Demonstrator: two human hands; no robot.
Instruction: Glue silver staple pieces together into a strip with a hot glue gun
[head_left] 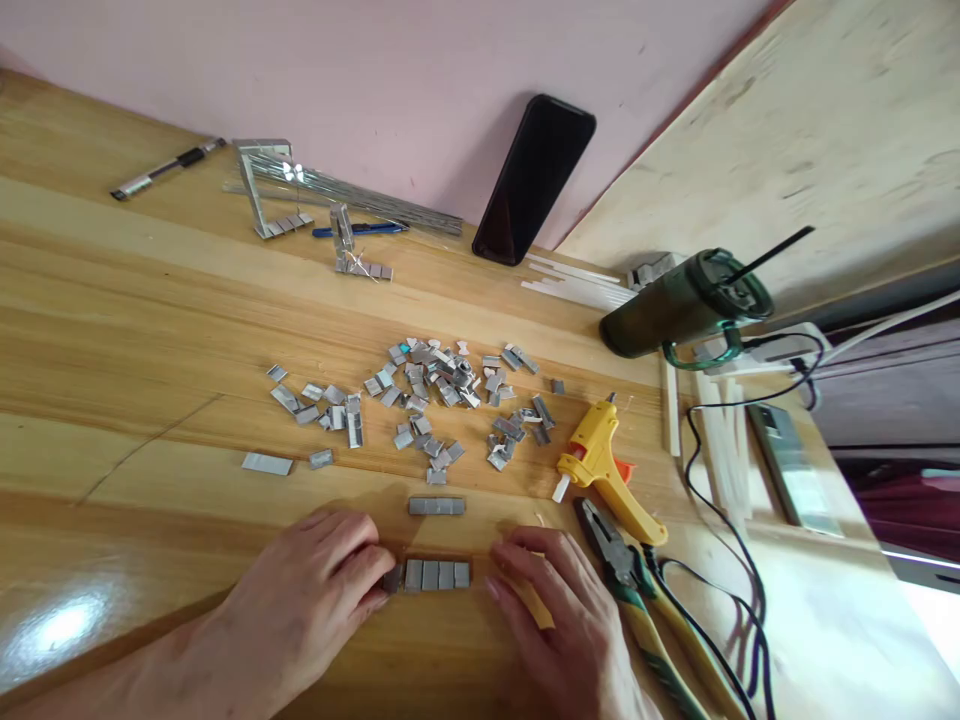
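Note:
In front of me on the wooden table lies a short row of grey metallic pieces [438, 575] set side by side. At its left end my left hand [311, 590] pinches a small dark grey piece [392, 578] between thumb and fingers, close against the row. My right hand [559, 610] rests just beyond the row's right end, thumb and fingers apart, with nothing visible between them. A second, narrower row of grey pieces [436, 506] lies a little farther off. Behind it spreads a loose pile of small grey pieces [442, 375].
A yellow glue gun [600, 460] and pliers [622, 570] lie at the right, with a black cable [694, 480]. Farther back are a tumbler [667, 310], a phone [534, 180], thin metal rods [360, 195], two small assembled frames [259, 190] and a pen [169, 168].

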